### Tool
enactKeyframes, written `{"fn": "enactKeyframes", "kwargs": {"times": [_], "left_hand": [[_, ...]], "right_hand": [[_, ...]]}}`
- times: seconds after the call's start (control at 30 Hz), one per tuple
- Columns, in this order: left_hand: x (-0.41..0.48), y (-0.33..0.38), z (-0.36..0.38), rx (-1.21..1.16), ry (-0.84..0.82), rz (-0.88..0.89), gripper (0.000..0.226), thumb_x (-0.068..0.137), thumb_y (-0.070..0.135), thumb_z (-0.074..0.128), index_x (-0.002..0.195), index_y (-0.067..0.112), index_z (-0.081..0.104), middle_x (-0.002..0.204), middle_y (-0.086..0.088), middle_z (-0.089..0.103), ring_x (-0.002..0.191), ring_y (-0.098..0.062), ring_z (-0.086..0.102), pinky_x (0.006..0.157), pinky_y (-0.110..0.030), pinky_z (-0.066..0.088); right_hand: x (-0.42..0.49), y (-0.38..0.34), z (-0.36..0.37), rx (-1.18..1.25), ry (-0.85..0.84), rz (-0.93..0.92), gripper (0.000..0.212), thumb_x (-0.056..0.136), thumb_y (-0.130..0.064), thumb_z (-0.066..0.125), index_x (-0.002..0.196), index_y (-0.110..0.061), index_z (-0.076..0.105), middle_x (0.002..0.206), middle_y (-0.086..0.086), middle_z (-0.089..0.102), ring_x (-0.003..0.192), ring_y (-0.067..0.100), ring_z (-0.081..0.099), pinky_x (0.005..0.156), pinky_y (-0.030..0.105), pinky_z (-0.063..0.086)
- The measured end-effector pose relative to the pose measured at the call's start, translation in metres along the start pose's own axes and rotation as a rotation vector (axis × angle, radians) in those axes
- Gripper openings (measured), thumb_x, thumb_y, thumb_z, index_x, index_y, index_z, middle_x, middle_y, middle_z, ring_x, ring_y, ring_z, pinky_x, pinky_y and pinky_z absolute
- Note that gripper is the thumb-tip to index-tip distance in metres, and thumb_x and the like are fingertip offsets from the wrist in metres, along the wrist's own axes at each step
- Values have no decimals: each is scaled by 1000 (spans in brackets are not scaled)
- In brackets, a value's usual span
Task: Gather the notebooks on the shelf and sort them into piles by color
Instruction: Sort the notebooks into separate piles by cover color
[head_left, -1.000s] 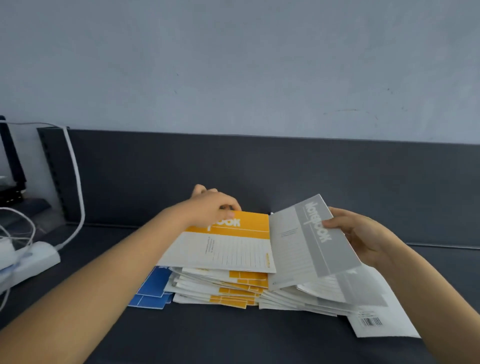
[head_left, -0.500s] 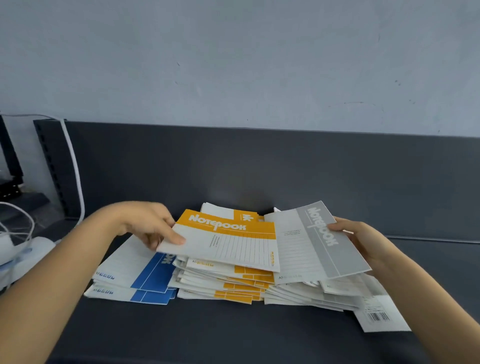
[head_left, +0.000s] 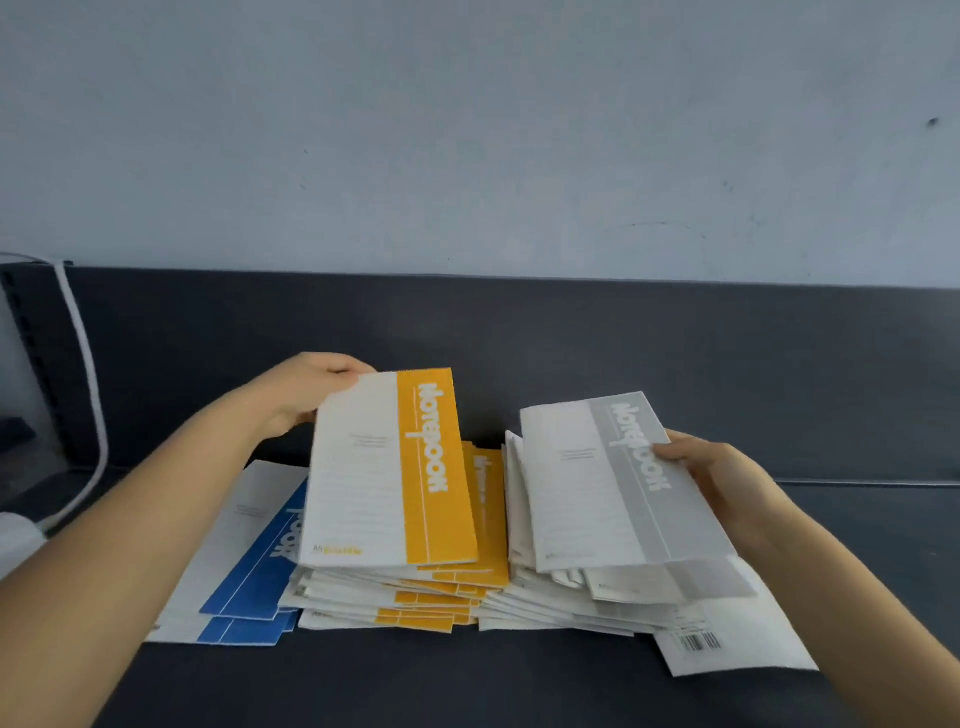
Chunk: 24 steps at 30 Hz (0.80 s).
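My left hand (head_left: 306, 389) grips the far left corner of an orange-and-white notebook (head_left: 387, 467), raised and tilted above the orange pile (head_left: 415, 597). My right hand (head_left: 722, 478) holds the right edge of a grey-and-white notebook (head_left: 613, 478), lifted over the grey pile (head_left: 571, 608). A small pile of blue-and-white notebooks (head_left: 244, 587) lies at the left, partly under the orange pile. All piles rest on the dark shelf (head_left: 467, 686).
One white notebook with a barcode (head_left: 727, 649) lies face down at the right of the grey pile. A white cable (head_left: 88, 374) hangs down at the far left. The shelf's dark back panel (head_left: 519, 338) stands behind the piles, under a pale wall.
My left hand lifted the top orange notebook off its pile and turned it lengthwise. My right hand raised the grey notebook and turned it a little. The camera came closer.
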<state>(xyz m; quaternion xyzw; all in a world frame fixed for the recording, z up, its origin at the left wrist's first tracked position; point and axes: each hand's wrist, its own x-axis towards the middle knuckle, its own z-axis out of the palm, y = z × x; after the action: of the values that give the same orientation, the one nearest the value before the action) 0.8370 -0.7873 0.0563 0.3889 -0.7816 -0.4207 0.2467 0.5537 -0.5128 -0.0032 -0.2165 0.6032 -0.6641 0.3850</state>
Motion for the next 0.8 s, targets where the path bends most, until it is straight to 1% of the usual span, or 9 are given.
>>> {"fn": "enactKeyframes", "kwargs": {"times": [0.13,0.27,0.37,0.43,0.53,0.6,0.63,0.73,0.8], "left_hand": [[15,-10,33,66,38,7,21,98,16,55,113,17,69,108,-1,68,103,-18,61,80,-28,45],[25,-20,56,255,203,-46,37,90,20,66,125,9,62,121,-6,64,115,-25,58,90,-32,45],[14,-10,69,487,218,-38,52,89,33,67,134,11,53,135,-8,56,122,-28,53,99,-39,46],[1,2,82,560,174,41,52,89,40,66,133,15,53,135,-5,56,123,-26,53,102,-42,45],[-23,24,111,507,11,120,45,89,49,63,123,20,57,116,1,62,108,-16,58,94,-33,47],[-36,36,132,465,-85,138,36,88,54,61,107,24,54,100,3,56,91,-14,54,84,-30,45],[-41,39,142,479,-128,147,39,87,57,59,106,23,53,101,2,55,91,-14,53,85,-32,46],[-50,46,164,629,-214,148,69,86,63,56,135,15,46,130,0,54,114,-17,54,95,-36,49],[-50,45,174,631,-267,103,67,85,58,62,133,14,46,123,3,56,111,-17,55,88,-31,49]], "right_hand": [[-8,-14,-36,-17,48,-20,25,90,-13,50,107,-15,69,89,12,74,64,28,71,52,36,57],[-12,-13,-60,-93,100,-10,26,91,-11,49,109,-11,67,86,12,74,61,27,71,53,33,56],[-11,-6,-67,-237,172,-28,23,90,-4,52,107,-4,68,84,12,74,67,29,70,60,33,53],[-10,1,-65,-354,187,-45,21,88,0,56,104,-3,69,81,10,75,75,30,68,67,35,51],[-9,10,-53,-487,151,-51,19,85,-3,65,104,-5,68,87,10,74,81,31,69,77,41,54],[-10,13,-42,-439,131,-36,10,87,-6,65,97,-7,68,84,11,72,73,29,68,68,36,53],[-9,14,-36,-395,117,-30,6,88,-7,65,93,-7,67,82,11,71,69,28,66,63,33,51],[-4,19,-18,-349,19,-42,9,88,-6,64,95,-2,68,80,9,72,68,25,68,60,30,51],[2,24,-8,-404,-12,-52,9,87,-7,67,94,-2,67,81,6,72,69,20,68,59,27,50]]}}
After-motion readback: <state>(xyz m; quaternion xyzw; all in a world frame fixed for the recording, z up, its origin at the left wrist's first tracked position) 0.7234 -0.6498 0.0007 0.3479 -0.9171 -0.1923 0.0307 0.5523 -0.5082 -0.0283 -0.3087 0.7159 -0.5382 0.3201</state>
